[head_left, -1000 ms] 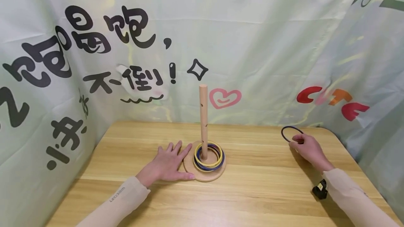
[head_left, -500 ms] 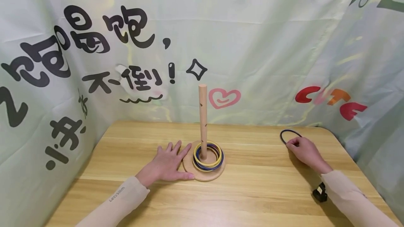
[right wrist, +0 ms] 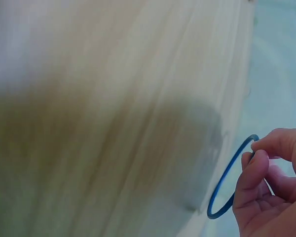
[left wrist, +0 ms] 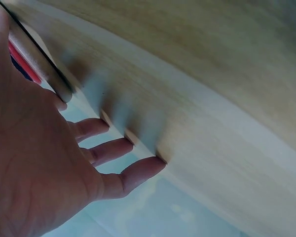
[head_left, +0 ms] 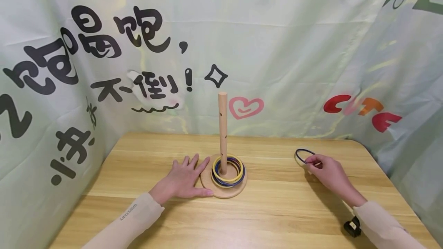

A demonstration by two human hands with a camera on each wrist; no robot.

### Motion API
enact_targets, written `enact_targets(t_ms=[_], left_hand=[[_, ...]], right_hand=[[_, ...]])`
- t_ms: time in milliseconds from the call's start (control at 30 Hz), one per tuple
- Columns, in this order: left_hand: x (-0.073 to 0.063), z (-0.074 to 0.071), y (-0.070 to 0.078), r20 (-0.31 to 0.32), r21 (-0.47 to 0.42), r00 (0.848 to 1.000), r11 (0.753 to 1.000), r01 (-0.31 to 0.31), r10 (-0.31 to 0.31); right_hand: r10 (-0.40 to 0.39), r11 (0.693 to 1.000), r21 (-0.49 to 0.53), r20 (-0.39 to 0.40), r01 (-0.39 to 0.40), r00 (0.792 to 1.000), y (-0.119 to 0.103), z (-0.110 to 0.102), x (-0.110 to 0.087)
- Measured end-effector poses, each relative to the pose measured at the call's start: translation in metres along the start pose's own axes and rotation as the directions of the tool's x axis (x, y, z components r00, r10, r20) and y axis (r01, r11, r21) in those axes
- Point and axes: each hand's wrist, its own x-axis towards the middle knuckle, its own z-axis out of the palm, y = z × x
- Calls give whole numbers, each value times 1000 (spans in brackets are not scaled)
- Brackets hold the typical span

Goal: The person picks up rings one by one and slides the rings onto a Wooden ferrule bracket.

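Observation:
A wooden peg (head_left: 223, 133) rises from a round wooden base (head_left: 225, 193) near the middle of the table. Several rings, with a yellow ring (head_left: 217, 161) on top and blue ones below, lie around its foot. My left hand (head_left: 181, 180) rests with fingers spread at the base's left edge, thumb and index finger touching it; the left wrist view shows the base's rim (left wrist: 59, 89) by the thumb side. Off to the right, my right hand (head_left: 328, 170) pinches a dark blue ring (head_left: 300, 150) between thumb and fingers. That blue ring (right wrist: 218, 190) stands tilted in the right wrist view.
A wood-grain table (head_left: 277, 214) bears everything. Behind and beside it hangs a pale green printed curtain (head_left: 283, 49). A small black device (head_left: 353, 226) sits at my right wrist.
My right hand has drawn the blue ring leftward and a little nearer to me, tilting it as it goes. The left hand, base and stacked rings stay as they were.

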Motion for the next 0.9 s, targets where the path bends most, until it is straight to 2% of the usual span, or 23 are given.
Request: enact_targets(t_ms=[233, 333, 500, 700, 900], left_hand=[[0, 1, 0, -3, -6, 1000, 1000, -1, 1], [0, 1, 1, -8, -7, 1000, 1000, -4, 4], [0, 1, 0, -8, -14, 1000, 1000, 0, -1], [-1, 2, -1, -8, -17, 1000, 1000, 5, -5], [0, 2, -1, -9, -26, 1000, 1000, -1, 1]], right_hand=[[-59, 998, 18, -15, 59, 998, -33, -3, -19], [-127, 991, 29, -38, 128, 991, -51, -7, -26], [-266, 962, 39, -97, 270, 959, -83, -9, -39], [-357, 928, 63, -133, 367, 925, -122, -11, -52], [-436, 884, 101, -175, 457, 883, -159, -18, -55]])
